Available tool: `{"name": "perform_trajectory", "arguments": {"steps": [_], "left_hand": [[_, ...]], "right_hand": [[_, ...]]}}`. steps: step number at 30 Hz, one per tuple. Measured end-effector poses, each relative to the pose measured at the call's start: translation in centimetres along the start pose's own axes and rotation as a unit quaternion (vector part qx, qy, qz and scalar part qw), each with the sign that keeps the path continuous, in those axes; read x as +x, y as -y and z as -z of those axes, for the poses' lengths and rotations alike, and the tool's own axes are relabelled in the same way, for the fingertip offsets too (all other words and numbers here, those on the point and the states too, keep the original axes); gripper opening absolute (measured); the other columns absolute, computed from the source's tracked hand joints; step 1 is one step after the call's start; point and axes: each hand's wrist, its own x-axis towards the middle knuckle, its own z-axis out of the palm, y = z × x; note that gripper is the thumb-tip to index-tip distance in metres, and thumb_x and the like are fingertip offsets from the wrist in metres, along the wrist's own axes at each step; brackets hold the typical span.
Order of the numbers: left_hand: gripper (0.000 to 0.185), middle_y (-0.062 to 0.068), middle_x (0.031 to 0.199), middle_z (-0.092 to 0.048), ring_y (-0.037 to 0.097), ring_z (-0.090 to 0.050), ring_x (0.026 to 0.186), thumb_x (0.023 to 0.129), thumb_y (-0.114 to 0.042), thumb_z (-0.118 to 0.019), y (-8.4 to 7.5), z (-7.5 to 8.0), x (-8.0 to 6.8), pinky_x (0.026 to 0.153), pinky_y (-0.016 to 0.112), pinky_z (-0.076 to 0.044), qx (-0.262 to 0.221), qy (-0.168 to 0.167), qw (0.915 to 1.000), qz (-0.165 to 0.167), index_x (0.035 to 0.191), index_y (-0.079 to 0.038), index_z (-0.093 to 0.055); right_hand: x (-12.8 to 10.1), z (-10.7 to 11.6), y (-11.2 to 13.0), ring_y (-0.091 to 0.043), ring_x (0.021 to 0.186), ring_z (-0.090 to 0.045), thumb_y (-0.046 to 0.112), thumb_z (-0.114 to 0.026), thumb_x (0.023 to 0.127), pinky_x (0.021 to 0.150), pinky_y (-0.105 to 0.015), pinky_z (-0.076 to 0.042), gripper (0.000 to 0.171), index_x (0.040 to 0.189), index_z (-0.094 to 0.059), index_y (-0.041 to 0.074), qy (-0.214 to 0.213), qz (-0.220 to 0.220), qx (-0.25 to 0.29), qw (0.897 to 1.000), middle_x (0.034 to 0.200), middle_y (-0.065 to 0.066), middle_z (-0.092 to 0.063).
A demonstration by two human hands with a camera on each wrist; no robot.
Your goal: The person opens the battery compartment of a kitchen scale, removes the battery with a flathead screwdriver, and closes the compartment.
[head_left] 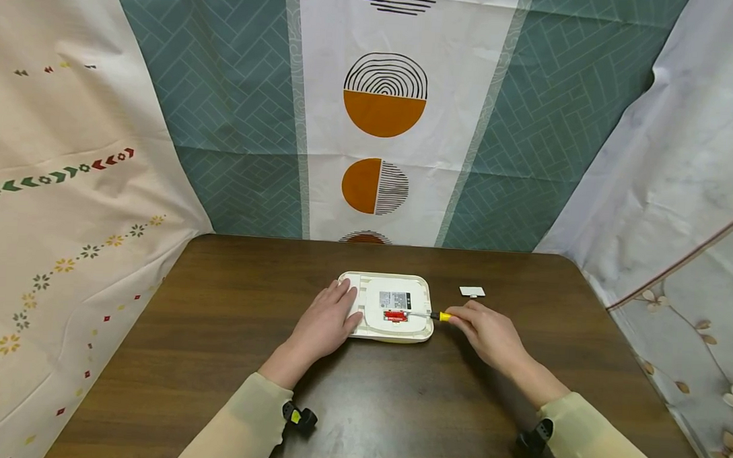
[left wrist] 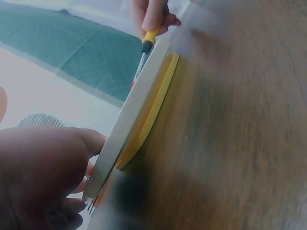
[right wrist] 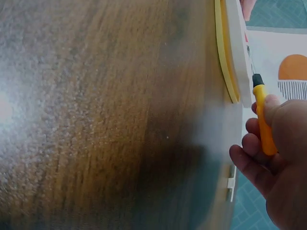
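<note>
On the brown tabletop (head_left: 217, 331), the left hand (head_left: 327, 322) is lying flat, steadying a white device (head_left: 399, 330), while the right hand (head_left: 490, 334) is pinching a yellow-handled screwdriver (head_left: 439, 316) at the red part (head_left: 395, 315), probably mid-unscrewing; next calls for steady turning.

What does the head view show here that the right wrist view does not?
Only the head view shows the left hand pressing flat on the white device, the red part and label on its top, and the screwdriver's tip at that red part.

Only the right wrist view shows the yellow rim along the device's edge, close up.

Both show the right hand gripping the yellow-handled screwdriver, the small white piece beside it, and the brown table.
</note>
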Motion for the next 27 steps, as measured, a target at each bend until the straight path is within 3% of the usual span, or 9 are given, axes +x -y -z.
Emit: {"name": "perform_trajectory", "arguments": {"steps": [16,27], "left_hand": [[0.061,0.025,0.171,-0.042,0.046,-0.034,0.161,0.113,-0.034,-0.066,-0.1,0.0,-0.1,0.131,0.056,-0.029,-0.003,-0.006,1.0,-0.006,0.161,0.003,-0.053],[0.062,0.025,0.171,-0.042,0.046,-0.034,0.161,0.113,-0.036,-0.065,-0.1,0.0,-0.1,0.131,0.056,-0.029,0.001,-0.008,0.9999,-0.01,0.161,0.002,-0.053]], "right_hand": [[0.0,0.2,-0.4,-0.01,0.073,-0.057,0.014,-0.084,0.1,0.066,-0.037,-0.053,0.021,0.12,-0.084,0.016,-0.033,0.002,-0.002,0.999,0.097,0.007,-0.068],[-0.1,1.3,0.2,-0.009,0.073,-0.055,0.011,-0.088,0.095,0.063,-0.035,-0.052,0.021,0.115,-0.085,0.016,-0.077,0.047,-0.022,0.996,0.093,0.008,-0.063]]}}
